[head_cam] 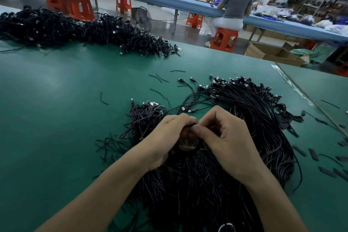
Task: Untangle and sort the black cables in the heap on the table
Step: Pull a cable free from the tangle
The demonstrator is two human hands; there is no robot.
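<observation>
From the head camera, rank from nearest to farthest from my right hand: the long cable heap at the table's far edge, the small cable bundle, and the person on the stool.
1. The small cable bundle, left of the left hand; the right hand pinches a cable.
2. The long cable heap, along the table's far left edge.
3. The person on the stool, beyond the table.

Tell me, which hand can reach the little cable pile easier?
Probably the left hand: the little pile lies just beside it, while the right hand would have to cross over. Both hands pinch one cable now.
</observation>
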